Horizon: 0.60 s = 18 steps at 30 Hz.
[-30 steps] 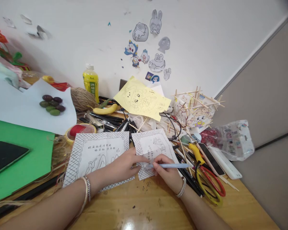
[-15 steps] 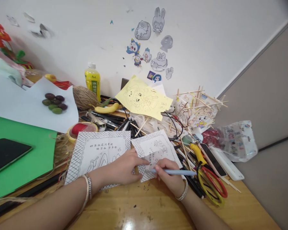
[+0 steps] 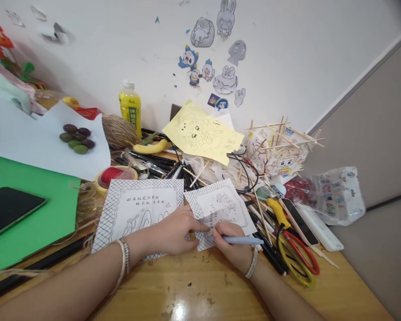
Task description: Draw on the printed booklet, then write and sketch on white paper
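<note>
My right hand [image 3: 233, 247] is closed around a light blue pen [image 3: 245, 240], its tip low on the smaller decorated sheet [image 3: 227, 200]. That sheet carries a patterned border, handwritten characters and a line drawing. My left hand [image 3: 177, 229] lies flat with nothing in it, index finger stretched onto the small sheet and thumb apart from it. Under my left hand and wrist rests a larger sheet [image 3: 120, 205] with a crosshatched border, characters and line drawings; part of it is hidden. The pen's tip is mostly hidden by my fingers.
Pens and sticks [image 3: 173, 171] lie heaped behind the sheets, with a yellow drawing [image 3: 203, 133] on top. Yellow- and red-handled scissors [image 3: 296, 256] lie at right. A drink bottle [image 3: 130, 107] stands by the wall. A phone [image 3: 13, 209] rests on green card [image 3: 56, 214] at left.
The view has shifted slightly. The pen has tipped a little in my right hand, its back end now nearer the hand. My left hand keeps its place on the sheets.
</note>
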### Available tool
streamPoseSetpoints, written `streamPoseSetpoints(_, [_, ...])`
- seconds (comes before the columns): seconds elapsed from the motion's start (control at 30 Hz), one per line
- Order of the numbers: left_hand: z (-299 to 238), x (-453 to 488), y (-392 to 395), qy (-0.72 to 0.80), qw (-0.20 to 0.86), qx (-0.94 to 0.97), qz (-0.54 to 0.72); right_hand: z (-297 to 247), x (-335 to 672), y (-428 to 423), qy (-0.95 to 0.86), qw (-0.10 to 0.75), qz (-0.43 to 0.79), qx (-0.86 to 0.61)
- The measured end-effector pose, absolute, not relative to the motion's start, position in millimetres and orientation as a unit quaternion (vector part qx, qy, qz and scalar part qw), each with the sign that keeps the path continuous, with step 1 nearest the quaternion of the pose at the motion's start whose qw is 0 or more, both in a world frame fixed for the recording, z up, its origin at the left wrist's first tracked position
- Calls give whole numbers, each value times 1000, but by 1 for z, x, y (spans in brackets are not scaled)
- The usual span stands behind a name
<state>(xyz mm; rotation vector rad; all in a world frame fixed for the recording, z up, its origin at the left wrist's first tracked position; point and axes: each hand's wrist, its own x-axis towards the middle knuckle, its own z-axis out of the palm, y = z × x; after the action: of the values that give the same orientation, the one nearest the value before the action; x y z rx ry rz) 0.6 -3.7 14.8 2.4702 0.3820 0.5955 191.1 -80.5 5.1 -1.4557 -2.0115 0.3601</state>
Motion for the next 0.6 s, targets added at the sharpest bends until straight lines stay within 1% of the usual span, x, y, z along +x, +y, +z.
streamPoseSetpoints(0.27, [17, 1, -5, 136, 277, 925, 223, 7, 190, -80, -767, 302, 127, -553])
streamPoseSetpoints(0.6, [11, 0, -3, 141, 272, 924, 230, 5, 191, -82, -759, 321, 142, -548])
